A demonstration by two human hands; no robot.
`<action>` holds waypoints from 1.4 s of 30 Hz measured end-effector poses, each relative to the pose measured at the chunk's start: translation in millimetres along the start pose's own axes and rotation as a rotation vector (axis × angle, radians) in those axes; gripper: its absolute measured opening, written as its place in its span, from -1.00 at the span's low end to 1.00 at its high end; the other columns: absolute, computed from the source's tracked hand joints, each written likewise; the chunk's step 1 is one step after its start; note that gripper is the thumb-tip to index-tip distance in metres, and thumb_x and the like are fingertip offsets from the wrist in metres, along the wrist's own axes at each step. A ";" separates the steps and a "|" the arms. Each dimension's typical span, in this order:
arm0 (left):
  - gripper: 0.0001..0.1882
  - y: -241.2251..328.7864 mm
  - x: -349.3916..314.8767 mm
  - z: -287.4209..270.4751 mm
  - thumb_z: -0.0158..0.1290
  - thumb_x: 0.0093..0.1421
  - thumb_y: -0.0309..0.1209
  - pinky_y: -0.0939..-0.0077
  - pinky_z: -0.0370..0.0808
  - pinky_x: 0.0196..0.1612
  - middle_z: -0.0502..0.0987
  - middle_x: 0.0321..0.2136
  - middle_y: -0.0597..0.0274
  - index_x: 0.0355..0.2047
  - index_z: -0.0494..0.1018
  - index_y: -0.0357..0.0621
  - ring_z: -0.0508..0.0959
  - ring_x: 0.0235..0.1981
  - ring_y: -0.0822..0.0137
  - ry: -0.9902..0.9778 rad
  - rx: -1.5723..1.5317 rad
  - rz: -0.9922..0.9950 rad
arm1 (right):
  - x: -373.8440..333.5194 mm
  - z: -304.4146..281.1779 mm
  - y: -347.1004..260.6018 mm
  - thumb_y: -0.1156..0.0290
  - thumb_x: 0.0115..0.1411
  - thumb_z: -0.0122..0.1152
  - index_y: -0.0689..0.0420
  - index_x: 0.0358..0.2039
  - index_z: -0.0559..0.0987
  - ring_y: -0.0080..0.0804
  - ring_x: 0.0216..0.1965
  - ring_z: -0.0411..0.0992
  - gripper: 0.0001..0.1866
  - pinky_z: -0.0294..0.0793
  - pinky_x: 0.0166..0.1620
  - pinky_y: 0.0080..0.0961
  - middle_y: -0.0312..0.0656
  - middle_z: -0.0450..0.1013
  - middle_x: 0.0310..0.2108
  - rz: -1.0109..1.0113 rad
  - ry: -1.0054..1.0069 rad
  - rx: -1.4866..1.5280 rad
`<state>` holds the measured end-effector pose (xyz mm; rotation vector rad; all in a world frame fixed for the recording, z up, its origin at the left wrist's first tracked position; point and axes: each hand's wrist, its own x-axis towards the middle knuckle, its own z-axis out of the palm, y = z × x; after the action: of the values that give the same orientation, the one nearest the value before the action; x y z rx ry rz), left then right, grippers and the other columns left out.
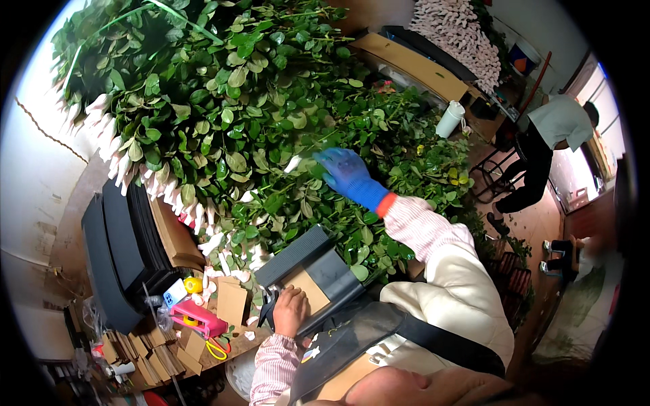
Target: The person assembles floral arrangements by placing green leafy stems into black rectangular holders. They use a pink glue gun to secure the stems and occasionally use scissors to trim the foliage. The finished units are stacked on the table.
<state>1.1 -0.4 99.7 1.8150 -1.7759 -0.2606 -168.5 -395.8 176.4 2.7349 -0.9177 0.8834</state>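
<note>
My right hand [347, 174], in a blue knit glove with an orange cuff, reaches out over a big heap of leafy flower stems [237, 101]. Its fingers are stretched toward the leaves, and nothing shows in them. Just left of the fingertips lies a flower bud in a white sleeve [293, 164]. My bare left hand [290, 311] curls its fingers over the left end of a brown cardboard sheet [315, 291]. That sheet lies in a dark grey corrugated wrap [298, 254], close against my apron.
Dark grey sheets [115, 250] stand stacked at left. Nearby are a pink tape dispenser [200, 319], a yellow tape roll [193, 284] and cardboard pieces [232, 302]. A white bottle [450, 119] stands beyond the heap. Another person [558, 128] bends over at far right.
</note>
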 end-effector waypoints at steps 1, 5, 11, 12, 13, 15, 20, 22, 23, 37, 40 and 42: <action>-0.79 0.2 0.2 0.0 0.27 0.15 -0.48 0.13 0.55 0.19 0.65 -0.12 0.12 -0.17 0.65 -0.16 0.62 0.05 0.00 0.009 -0.005 0.014 | 12.0 7.0 1.5 0.18 0.27 0.27 -0.11 0.05 0.58 -0.24 -0.03 0.55 -0.65 0.50 0.13 -0.19 -0.15 0.57 -0.09 -0.043 -0.177 -0.054; -0.78 0.7 1.1 -0.6 0.28 0.15 -0.49 0.13 0.56 0.17 0.65 -0.11 0.11 -0.17 0.65 -0.17 0.62 0.05 -0.01 0.001 0.000 0.031 | 57.8 29.8 6.2 0.29 0.20 0.32 -0.12 0.04 0.62 -0.24 -0.01 0.52 -0.64 0.46 0.17 -0.21 -0.22 0.57 -0.17 -0.059 -0.461 -0.212; -0.80 -1.3 -2.3 1.8 0.28 0.14 -0.49 0.15 0.56 0.17 0.65 -0.12 0.10 -0.19 0.66 -0.17 0.63 0.06 -0.01 0.022 0.016 0.029 | 93.3 8.9 10.0 0.34 0.20 0.25 -0.15 -0.01 0.68 -0.26 -0.08 0.57 -0.68 0.49 0.15 -0.20 -0.23 0.61 -0.22 -0.336 -0.103 0.049; -0.80 -1.2 -2.9 1.7 0.28 0.14 -0.49 0.16 0.56 0.17 0.65 -0.12 0.10 -0.19 0.66 -0.17 0.62 0.06 -0.01 0.029 0.003 0.026 | 97.7 5.3 17.9 0.35 0.20 0.24 -0.15 0.00 0.67 -0.26 -0.05 0.57 -0.67 0.47 0.17 -0.19 -0.24 0.62 -0.17 -0.195 -0.101 0.039; -0.80 -1.5 -3.3 1.5 0.28 0.14 -0.49 0.16 0.56 0.17 0.65 -0.12 0.10 -0.19 0.66 -0.17 0.62 0.06 -0.01 0.030 -0.005 0.021 | 101.1 3.0 31.0 0.35 0.21 0.23 -0.15 0.02 0.66 -0.26 -0.03 0.57 -0.66 0.45 0.19 -0.18 -0.24 0.63 -0.13 -0.117 -0.043 0.065; -0.78 -1.5 -4.7 2.1 0.28 0.13 -0.49 0.17 0.56 0.18 0.65 -0.12 0.11 -0.18 0.66 -0.16 0.62 0.06 -0.01 0.029 -0.001 0.017 | 103.1 5.7 64.2 0.36 0.26 0.15 -0.14 0.05 0.65 -0.22 0.12 0.53 -0.65 0.36 0.27 -0.14 -0.23 0.60 0.08 0.086 0.053 0.138; -0.79 0.0 -3.4 1.0 0.28 0.13 -0.50 0.18 0.58 0.14 0.64 -0.13 0.12 -0.19 0.65 -0.16 0.63 0.05 -0.01 0.047 -0.016 0.026 | 46.9 31.7 122.9 0.32 0.28 0.10 -0.10 0.01 0.67 -0.09 0.18 0.47 -0.68 0.32 0.28 -0.05 -0.18 0.56 0.11 0.006 -0.328 -0.512; -0.79 0.9 -3.8 1.3 0.27 0.14 -0.50 0.18 0.59 0.12 0.64 -0.13 0.11 -0.19 0.65 -0.16 0.63 0.04 -0.01 0.053 -0.019 0.016 | 39.4 25.4 129.2 0.31 0.28 0.11 -0.09 0.00 0.66 -0.09 0.17 0.47 -0.69 0.32 0.28 -0.05 -0.18 0.55 0.11 0.012 -0.525 -0.566; -0.79 1.0 -3.5 1.0 0.27 0.14 -0.50 0.18 0.59 0.11 0.64 -0.13 0.12 -0.19 0.65 -0.16 0.63 0.03 -0.01 0.045 -0.022 0.010 | 39.5 14.7 130.5 0.31 0.27 0.12 -0.09 -0.01 0.66 -0.11 0.15 0.48 -0.69 0.32 0.29 -0.06 -0.18 0.55 0.10 0.030 -0.624 -0.541; -0.79 -4.1 -7.9 4.4 0.27 0.16 -0.47 0.17 0.56 0.17 0.63 -0.10 0.11 -0.17 0.64 -0.17 0.61 0.08 -0.01 0.046 -0.032 0.011 | 99.2 -132.9 122.0 0.49 0.08 0.26 -0.10 -0.04 0.70 -0.15 -0.06 0.51 -0.60 0.51 0.08 -0.15 -0.17 0.56 -0.27 -0.217 0.332 -0.351; -0.79 -9.5 -13.5 6.1 0.27 0.16 -0.46 0.14 0.55 0.18 0.62 -0.08 0.10 -0.17 0.63 -0.17 0.60 0.09 -0.02 0.045 -0.049 0.012 | 100.5 -151.2 125.5 0.58 0.02 0.21 -0.06 -0.02 0.71 -0.09 -0.07 0.51 -0.52 0.48 0.15 -0.15 -0.13 0.57 -0.23 -0.121 -0.260 -0.324; -0.77 -12.1 -15.3 8.2 0.27 0.16 -0.45 0.15 0.55 0.17 0.62 -0.08 0.09 -0.15 0.63 -0.17 0.59 0.11 -0.03 0.041 -0.051 0.010 | 89.1 -175.0 134.6 0.67 -0.02 0.16 0.00 0.01 0.68 -0.05 -0.03 0.51 -0.45 0.47 0.18 -0.15 -0.10 0.58 -0.16 -0.156 0.223 -0.166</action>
<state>5.7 11.5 82.8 1.7630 -1.7344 -0.2604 -275.7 -499.5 361.9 2.4676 -0.6928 1.0076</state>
